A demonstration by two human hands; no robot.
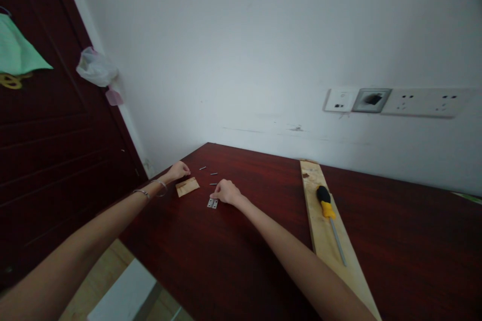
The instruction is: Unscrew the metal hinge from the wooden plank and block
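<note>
A small metal hinge (213,203) with dark screw holes lies opened flat on the dark red table. The fingertips of my right hand (228,192) are pinched at its far edge, covering part of it. To the left is a small light wooden block (187,187) with a darker streak. My left hand (179,170) is curled just beyond the block, thumb and fingers together; whatever they may hold is too small to make out. Between the hands lie a far screw (202,168), a middle screw (214,174) and a near screw (213,183), the last close to my right fingers.
A long wooden board (318,230) lies on the table (241,261) to the right, with a yellow and black screwdriver (327,205) on it. Behind the table stands a white wall with sockets (422,102). A dark red door (48,135) is at the left.
</note>
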